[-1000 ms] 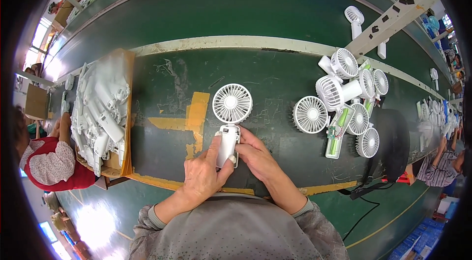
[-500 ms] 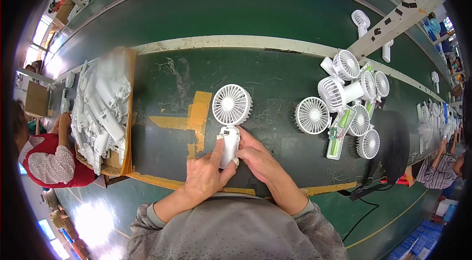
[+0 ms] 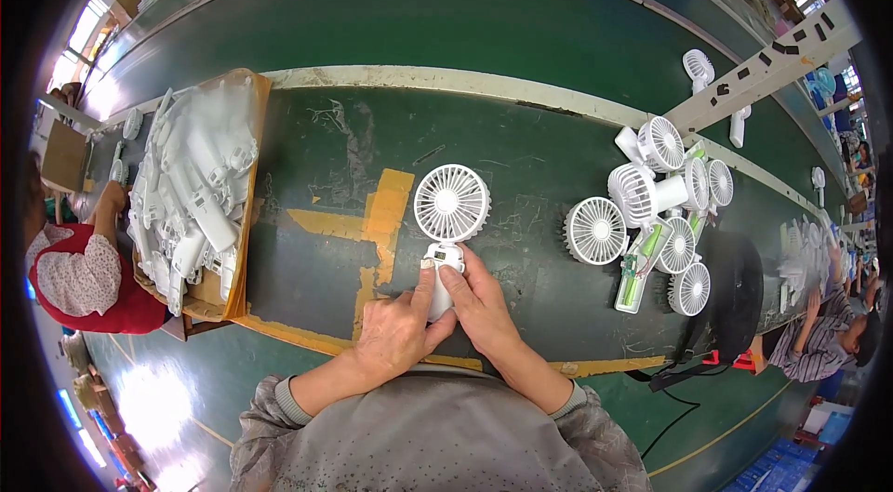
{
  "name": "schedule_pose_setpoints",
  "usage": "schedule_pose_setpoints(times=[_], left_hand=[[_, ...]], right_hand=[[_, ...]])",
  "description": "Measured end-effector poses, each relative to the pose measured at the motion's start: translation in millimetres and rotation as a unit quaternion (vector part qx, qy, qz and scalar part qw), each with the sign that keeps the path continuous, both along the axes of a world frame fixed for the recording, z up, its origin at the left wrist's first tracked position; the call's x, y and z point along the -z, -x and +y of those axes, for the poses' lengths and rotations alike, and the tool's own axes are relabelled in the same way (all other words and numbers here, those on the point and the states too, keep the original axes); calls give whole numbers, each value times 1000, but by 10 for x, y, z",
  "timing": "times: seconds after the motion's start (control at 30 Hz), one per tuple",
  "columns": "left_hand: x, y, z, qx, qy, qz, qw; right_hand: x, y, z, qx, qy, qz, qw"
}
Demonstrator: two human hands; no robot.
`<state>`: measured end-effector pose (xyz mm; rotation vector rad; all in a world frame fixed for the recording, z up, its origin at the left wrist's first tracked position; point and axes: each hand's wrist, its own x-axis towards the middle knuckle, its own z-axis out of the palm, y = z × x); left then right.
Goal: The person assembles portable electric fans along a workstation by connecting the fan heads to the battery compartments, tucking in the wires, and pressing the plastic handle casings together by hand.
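A white handheld fan lies on the green bench in front of me, its round grille pointing away and its handle toward me. Both hands grip that handle. My left hand is closed on its left side, with a finger on the front near the small dark window. From the right, my right hand wraps the handle, its thumb pressed on the front. Much of the handle is hidden under the fingers.
At left stands a cardboard box of white plastic handle shells. Several white fans are heaped at right, one with an open handle showing green parts. A slanted white post rises behind them. Co-workers sit at both sides.
My right thumb has moved from the handle's side up onto its front. The fan still lies in both hands. The whole view has shifted slightly.
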<state>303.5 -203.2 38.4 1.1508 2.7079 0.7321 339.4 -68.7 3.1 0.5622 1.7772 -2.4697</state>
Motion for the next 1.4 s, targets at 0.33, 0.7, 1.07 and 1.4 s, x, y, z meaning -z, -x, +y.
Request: schedule_pose_setpoints(times=[0.33, 0.7, 1.07, 1.4], left_hand=[[103, 230, -41, -112, -170, -479, 854], [-90, 218, 37, -24, -117, -338, 934], [176, 309, 88, -49, -222, -483, 846], [-54, 2211, 455, -151, -180, 119, 965]], right_hand=[[-78, -6, 80, 31, 256, 21, 966], [-246, -3, 84, 47, 232, 49, 970], [-145, 145, 176, 17, 129, 24, 991], [-416, -264, 953, 222, -669, 29, 709]])
